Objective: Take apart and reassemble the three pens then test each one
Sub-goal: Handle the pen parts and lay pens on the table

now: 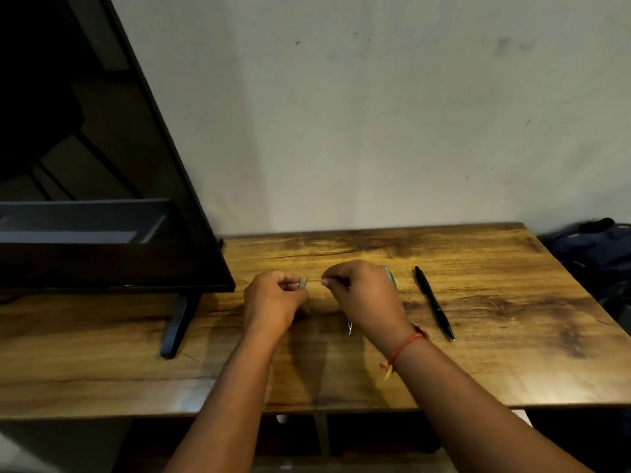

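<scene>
My left hand (pixel 273 298) is closed on a short grey pen part (pixel 303 282) that sticks out past the fingers. A small gap away, my right hand (pixel 362 295) pinches something thin at its fingertips; I cannot make out what it is. A teal pen (pixel 391 276) peeks out behind my right hand, mostly hidden. A metal pen tip (pixel 350 327) shows on the table below my right hand. A black pen (pixel 434 303) lies whole on the wooden table (pixel 495 319), to the right of both hands.
A dark monitor (pixel 102 186) stands at the left on a black foot (pixel 177 327) that reaches toward the front edge. A wall rises behind the table. A dark blue bag (pixel 601 250) sits off the table's right side.
</scene>
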